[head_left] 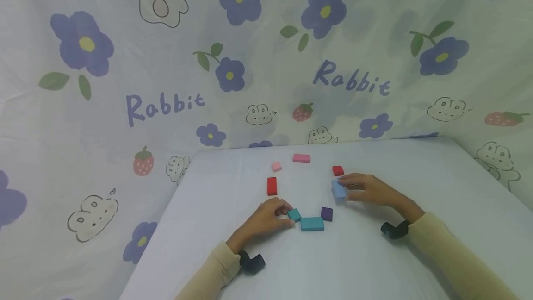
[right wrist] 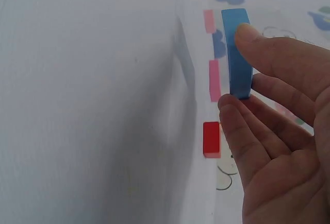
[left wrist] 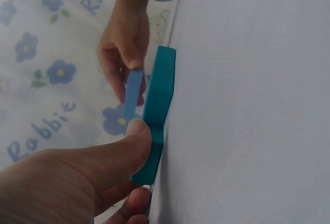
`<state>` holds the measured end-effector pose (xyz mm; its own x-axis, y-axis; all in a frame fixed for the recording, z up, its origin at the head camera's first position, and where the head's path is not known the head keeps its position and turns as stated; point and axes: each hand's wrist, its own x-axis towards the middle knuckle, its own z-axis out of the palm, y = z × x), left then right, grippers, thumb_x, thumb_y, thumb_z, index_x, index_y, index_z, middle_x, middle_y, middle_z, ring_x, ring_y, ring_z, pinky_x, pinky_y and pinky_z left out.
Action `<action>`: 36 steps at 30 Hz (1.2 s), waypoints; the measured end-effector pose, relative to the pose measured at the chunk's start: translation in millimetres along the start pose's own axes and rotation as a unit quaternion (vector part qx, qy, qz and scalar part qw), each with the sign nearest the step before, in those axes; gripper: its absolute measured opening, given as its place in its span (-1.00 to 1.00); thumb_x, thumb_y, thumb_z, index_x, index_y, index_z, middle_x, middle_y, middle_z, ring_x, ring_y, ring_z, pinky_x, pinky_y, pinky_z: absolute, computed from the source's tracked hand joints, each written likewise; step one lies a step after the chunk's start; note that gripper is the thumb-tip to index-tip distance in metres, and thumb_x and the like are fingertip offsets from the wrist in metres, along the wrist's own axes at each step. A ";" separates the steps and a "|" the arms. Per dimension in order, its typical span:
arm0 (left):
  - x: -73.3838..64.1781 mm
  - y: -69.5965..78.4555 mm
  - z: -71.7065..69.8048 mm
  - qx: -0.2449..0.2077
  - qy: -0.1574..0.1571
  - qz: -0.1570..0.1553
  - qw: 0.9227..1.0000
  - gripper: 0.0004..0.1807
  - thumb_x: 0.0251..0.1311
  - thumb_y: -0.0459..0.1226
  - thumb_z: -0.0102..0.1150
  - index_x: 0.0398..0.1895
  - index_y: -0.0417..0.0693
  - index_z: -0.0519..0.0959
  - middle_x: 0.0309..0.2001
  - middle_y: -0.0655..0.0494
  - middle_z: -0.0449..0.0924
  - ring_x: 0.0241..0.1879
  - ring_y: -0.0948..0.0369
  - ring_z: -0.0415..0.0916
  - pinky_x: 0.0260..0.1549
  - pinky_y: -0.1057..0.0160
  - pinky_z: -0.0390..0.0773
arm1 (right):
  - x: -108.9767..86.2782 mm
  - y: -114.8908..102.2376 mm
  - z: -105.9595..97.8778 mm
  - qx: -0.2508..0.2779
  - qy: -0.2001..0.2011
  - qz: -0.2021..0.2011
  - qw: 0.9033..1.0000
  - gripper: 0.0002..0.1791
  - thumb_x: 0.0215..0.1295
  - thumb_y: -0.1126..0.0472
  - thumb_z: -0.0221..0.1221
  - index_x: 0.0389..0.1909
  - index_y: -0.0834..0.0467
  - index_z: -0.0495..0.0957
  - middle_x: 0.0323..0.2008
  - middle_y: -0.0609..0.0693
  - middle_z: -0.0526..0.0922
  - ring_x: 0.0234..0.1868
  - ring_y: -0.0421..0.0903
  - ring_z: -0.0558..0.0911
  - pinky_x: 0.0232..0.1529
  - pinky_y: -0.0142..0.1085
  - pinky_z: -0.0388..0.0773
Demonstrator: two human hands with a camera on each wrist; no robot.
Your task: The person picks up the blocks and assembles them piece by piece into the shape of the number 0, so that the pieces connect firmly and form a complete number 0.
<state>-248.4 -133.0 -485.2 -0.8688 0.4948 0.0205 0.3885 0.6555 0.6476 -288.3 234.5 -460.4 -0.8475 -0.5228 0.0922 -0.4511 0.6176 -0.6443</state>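
My left hand (head_left: 268, 216) pinches a small teal block (head_left: 294, 215) between thumb and fingers. That block's corner meets a longer teal block (head_left: 312, 224) lying flat on the table; in the left wrist view the teal pieces (left wrist: 161, 87) appear as one line. With thumb and fingertips my right hand (head_left: 370, 190) grips a light blue oblong block (head_left: 339, 190) at its two ends. The right wrist view shows the thumb on the blue block's (right wrist: 238, 59) upper part. A dark purple block (head_left: 326, 214) sits at the long teal block's right end.
Farther back lie a small red block (head_left: 338, 170), a pink oblong (head_left: 301, 158), a small light pink block (head_left: 276, 166) and a red oblong (head_left: 272, 186), forming a rough ring with the others. Behind the white table (head_left: 216, 175) hangs a printed cloth (head_left: 266, 59).
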 end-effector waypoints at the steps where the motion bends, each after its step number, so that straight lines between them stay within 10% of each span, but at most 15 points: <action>1: 0.0 -0.2 0.1 0.000 -0.001 -0.001 1.000 -0.64 0.16 -0.02 0.38 0.01 0.17 0.62 -0.21 0.30 0.52 -0.15 0.30 0.40 -0.16 0.34 0.48 | 0.6 -0.8 1.3 -0.005 -0.001 -0.001 1.000 -0.40 0.22 0.01 0.37 0.28 0.07 0.55 0.30 0.13 0.54 0.36 0.19 0.47 0.20 0.00 0.55; 36: 1.8 -0.3 0.1 -0.002 -0.002 -0.009 1.000 -0.63 0.14 -0.01 0.40 0.00 0.18 0.62 -0.21 0.33 0.52 -0.15 0.31 0.41 -0.15 0.32 0.48 | 22.0 -17.5 29.8 -0.014 -0.035 -0.010 0.999 -0.41 0.18 0.08 0.41 0.26 0.08 0.56 0.26 0.07 0.57 0.23 0.05 0.62 0.16 -0.12 0.59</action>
<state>-250.0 -132.3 -485.4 -0.8739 0.4861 0.0059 0.3723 0.6614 0.6511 -290.7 194.7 -469.7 -0.8172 -0.5742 0.0496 -0.4755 0.6231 -0.6210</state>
